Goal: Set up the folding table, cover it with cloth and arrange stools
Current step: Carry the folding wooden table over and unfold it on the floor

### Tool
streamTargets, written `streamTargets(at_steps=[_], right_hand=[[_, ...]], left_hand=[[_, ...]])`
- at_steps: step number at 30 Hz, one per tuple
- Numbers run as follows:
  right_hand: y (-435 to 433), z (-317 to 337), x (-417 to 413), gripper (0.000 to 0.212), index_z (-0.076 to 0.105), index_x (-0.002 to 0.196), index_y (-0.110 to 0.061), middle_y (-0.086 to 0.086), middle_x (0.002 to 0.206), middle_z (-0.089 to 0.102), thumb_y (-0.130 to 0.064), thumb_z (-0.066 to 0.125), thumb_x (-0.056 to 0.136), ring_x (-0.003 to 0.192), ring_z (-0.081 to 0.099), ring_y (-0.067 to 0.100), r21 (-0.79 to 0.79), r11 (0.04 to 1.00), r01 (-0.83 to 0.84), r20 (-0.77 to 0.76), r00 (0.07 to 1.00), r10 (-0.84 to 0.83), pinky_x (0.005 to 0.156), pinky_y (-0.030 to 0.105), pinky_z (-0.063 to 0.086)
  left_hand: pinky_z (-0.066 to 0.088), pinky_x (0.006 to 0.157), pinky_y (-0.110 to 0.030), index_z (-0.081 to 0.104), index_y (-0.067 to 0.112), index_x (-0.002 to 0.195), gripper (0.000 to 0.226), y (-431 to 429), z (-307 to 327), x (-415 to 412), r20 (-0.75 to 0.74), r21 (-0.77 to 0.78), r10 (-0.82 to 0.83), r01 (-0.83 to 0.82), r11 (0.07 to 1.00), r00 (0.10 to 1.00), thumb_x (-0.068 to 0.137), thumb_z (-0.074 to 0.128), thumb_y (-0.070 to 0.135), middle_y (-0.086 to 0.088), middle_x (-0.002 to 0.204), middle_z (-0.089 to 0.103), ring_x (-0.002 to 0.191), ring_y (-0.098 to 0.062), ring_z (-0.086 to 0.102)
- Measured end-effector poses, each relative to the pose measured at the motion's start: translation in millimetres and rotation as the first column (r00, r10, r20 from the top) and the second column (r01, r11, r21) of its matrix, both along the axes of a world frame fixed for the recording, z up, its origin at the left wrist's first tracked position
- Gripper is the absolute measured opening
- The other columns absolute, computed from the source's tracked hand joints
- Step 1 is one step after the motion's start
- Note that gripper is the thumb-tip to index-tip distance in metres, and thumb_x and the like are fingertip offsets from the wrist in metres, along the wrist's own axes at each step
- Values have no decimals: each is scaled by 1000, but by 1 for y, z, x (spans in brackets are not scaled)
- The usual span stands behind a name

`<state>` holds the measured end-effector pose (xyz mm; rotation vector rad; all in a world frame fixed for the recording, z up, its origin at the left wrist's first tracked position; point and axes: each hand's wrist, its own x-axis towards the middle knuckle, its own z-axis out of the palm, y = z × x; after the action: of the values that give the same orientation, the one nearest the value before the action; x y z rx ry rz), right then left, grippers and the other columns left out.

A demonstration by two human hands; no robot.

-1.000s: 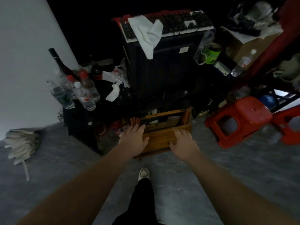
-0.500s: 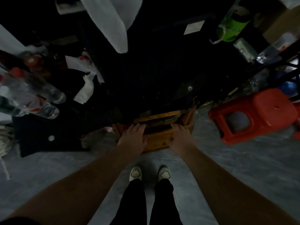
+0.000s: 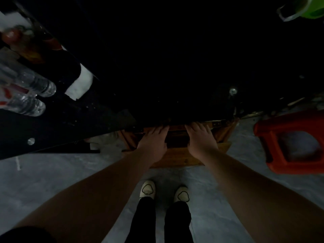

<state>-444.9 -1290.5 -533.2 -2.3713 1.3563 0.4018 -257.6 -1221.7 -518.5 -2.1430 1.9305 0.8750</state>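
- The folded wooden table [image 3: 177, 149] lies on the grey floor [image 3: 52, 181] just beyond the person's shoes [image 3: 148, 189], its far edge tucked under a big dark cabinet [image 3: 157, 67].
- Left hand [image 3: 153, 142] and right hand [image 3: 201, 139] both rest on the table's top side, a dark gap between them, each reaching toward the far rail.
- The fingers of both hands are spread and lie over the wood, tips curling into the shadow at the far edge. Whether they have truly hooked round a rail there cannot be told; it is too dark.
- Both arms are stretched long and nearly straight, coming in from the near corners, so the person looks bent well forward.
- Likely risk: pulling the table out with only a flat-handed hold, so it slips and drops near the feet.
- A second risk: the far end may catch under the cabinet edge and jerk, since that part is hidden.
- The red stool [image 3: 289, 144] sits close on the right; a swing that way could knock it.
- The water bottles [image 3: 33, 95] on the dark shelf at far left could be jolted if the cabinet is bumped.
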Motion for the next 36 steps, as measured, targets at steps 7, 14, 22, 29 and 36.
streamTargets(at_steps=[7, 14, 22, 29, 36], right_hand=[[8, -13, -2, 80, 14, 158, -20, 6, 166, 16, -17, 56, 90, 152, 12, 29, -16, 998, 67, 50, 997, -67, 124, 44, 13], [35, -8, -16, 68, 32, 150, -16, 9, 155, 37, -14, 56, 86, 142, 31, 32, -102, 994, 37, 61, 998, -31, 118, 47, 28], [62, -12, -27, 46, 53, 132, -25, 6, 123, 56, -28, 62, 88, 115, 51, 30, -79, 997, -19, -21, 1000, 17, 105, 52, 38], [83, -12, -34, 38, 57, 126, -21, 4, 130, 61, -43, 57, 94, 124, 53, 27, 63, 998, -31, -83, 996, 36, 100, 46, 42], [109, 2, -49, 31, 57, 115, -23, 2, 116, 66, -46, 58, 94, 114, 58, 25, 168, 985, -38, -110, 992, 57, 92, 42, 41]], left_hand=[[23, 120, -44, 13, 22, 158, 72, -9, -10, 3, 58, 27, -4, 2, 1000, 998, 97, 51, 30, -5, 161, 24, 147, -29, 22], [29, 114, -52, 26, 24, 154, 71, 5, -17, -11, 151, 19, -28, 26, 999, 988, 91, 60, 27, -3, 151, 37, 136, -30, 34], [37, 105, -46, 40, 26, 140, 47, 48, -29, -16, 88, 71, -45, 39, 997, 995, 96, 53, 33, -4, 137, 52, 129, -29, 45], [47, 92, -42, 52, 20, 118, 28, 69, -24, -19, 61, 267, -100, 81, 960, 993, 96, 54, 38, -6, 123, 60, 114, -29, 56], [50, 88, -41, 55, 21, 111, 21, 100, -11, -34, 16, 319, -66, 57, 946, 998, 94, 54, 33, -6, 114, 63, 108, -30, 61]])
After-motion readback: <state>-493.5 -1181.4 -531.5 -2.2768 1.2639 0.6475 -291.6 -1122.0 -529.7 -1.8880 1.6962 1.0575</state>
